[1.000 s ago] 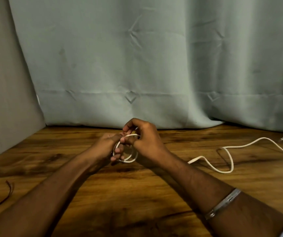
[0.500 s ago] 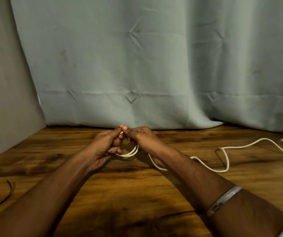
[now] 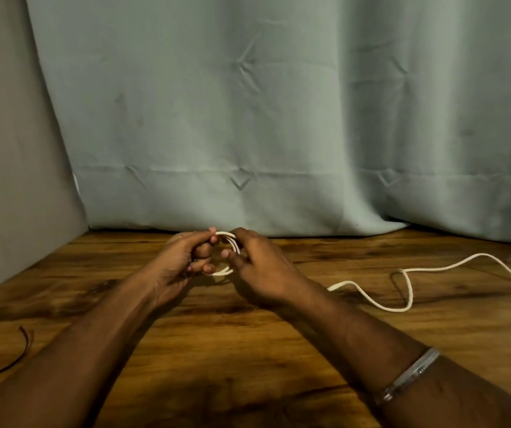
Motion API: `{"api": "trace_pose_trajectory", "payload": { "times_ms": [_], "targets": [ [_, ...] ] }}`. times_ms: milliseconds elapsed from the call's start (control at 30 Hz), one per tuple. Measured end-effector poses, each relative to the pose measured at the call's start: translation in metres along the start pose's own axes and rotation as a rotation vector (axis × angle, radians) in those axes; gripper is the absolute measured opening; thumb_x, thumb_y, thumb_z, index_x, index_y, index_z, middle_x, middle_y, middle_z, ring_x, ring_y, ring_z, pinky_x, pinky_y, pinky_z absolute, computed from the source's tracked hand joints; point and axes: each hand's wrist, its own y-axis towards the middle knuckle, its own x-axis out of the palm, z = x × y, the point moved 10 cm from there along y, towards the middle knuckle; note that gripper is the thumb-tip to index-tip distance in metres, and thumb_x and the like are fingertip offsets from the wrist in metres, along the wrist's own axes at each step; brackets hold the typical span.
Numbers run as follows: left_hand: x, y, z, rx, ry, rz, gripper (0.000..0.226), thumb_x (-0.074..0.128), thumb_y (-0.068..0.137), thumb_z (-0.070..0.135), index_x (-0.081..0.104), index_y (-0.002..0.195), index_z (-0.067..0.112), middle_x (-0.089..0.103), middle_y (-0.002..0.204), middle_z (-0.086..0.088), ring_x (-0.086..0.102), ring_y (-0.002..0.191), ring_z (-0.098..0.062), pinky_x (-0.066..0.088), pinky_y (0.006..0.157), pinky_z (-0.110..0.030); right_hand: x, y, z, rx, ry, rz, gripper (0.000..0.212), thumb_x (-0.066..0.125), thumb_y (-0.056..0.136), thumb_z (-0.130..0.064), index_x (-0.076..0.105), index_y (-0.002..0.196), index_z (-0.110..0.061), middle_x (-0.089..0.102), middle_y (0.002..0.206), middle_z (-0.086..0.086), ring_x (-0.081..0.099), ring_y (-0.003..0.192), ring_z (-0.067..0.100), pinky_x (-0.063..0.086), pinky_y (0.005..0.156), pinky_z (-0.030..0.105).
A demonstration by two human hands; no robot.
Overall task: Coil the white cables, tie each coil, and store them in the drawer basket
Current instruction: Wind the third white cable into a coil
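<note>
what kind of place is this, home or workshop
Probably a home desk or a makeshift recording corner: a wooden tabletop set against a pale green curtain, a grey wall on the left. No tools or machines in view.

Both hands meet over the middle of the table (image 3: 248,350), near its far edge. The left hand (image 3: 180,264) and right hand (image 3: 260,270) close on a small coil (image 3: 228,254) between them, leaving no gap there. Behind them the curtain (image 3: 279,118) hangs down to the tabletop and blocks the far side; a wall (image 3: 16,149) shuts off the left. To the right, the loose cable (image 3: 402,291) snakes across the wood from under the right forearm toward the right edge, lying in the path of any low sweep. At the near left a dark wire (image 3: 16,359) lies by the edge. Bare wood shows between the forearms and ahead of the left arm.
</note>
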Motion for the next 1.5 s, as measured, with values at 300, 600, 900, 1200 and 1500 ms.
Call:
{"api": "trace_pose_trajectory", "payload": {
  "times_ms": [300, 600, 900, 1200, 1500],
  "targets": [
    [-0.081, 0.009, 0.002, 0.015, -0.211, 0.426, 0.033, 0.038, 0.106, 0.018, 0.044, 0.074, 0.015, 0.023, 0.034, 0.009, 0.019, 0.024, -0.005, 0.032, 0.033, -0.015, 0.017, -0.006, -0.007, -0.150, -0.493, -0.202, 0.012, 0.060, 0.098, -0.031, 0.064, 0.106, -0.024, 0.070, 0.110, 0.007, 0.067, 0.101, 0.033, 0.037, 0.071, 0.032],
    [-0.054, 0.012, -0.009, -0.033, -0.119, 0.308, 0.034, 0.035, 0.107, 0.024, 0.048, 0.079, 0.012, 0.032, 0.044, 0.005, 0.025, 0.029, -0.008, 0.033, 0.048, -0.025, 0.006, -0.007, -0.048, -0.400, -0.328, -0.023, 0.016, 0.074, 0.093, -0.031, 0.074, 0.108, -0.029, 0.071, 0.102, -0.003, 0.068, 0.092, 0.022, 0.045, 0.067, 0.030],
    [0.009, 0.002, -0.021, -0.003, 0.065, 0.012, 0.020, 0.047, 0.099, 0.007, 0.066, 0.092, 0.004, 0.063, 0.075, -0.015, 0.060, 0.063, -0.023, 0.049, 0.063, -0.033, -0.017, 0.000, -0.016, -0.182, 0.132, 0.129, 0.014, 0.069, 0.095, -0.022, 0.066, 0.107, -0.027, 0.067, 0.088, -0.006, 0.067, 0.083, 0.013, 0.056, 0.076, 0.043],
    [0.027, -0.008, -0.024, -0.130, -0.125, -0.115, 0.041, 0.048, 0.099, 0.048, 0.071, 0.092, 0.015, 0.033, 0.058, 0.005, 0.027, 0.040, -0.005, 0.046, 0.054, -0.024, -0.002, 0.007, 0.020, 0.128, 0.435, 0.071, 0.044, 0.072, 0.081, -0.066, 0.072, 0.105, -0.030, 0.075, 0.102, -0.003, 0.073, 0.098, 0.018, 0.058, 0.092, 0.051],
    [0.029, -0.010, -0.006, 0.023, 0.057, 0.002, 0.041, 0.048, 0.099, 0.044, 0.061, 0.095, 0.006, 0.045, 0.044, 0.008, 0.041, 0.033, -0.003, 0.041, 0.044, -0.017, 0.016, 0.006, 0.021, 0.309, 1.069, 0.065, 0.005, 0.062, 0.102, -0.012, 0.059, 0.104, -0.009, 0.059, 0.063, 0.005, 0.041, 0.037, 0.005, 0.043, 0.042, 0.019]
  ]
}}
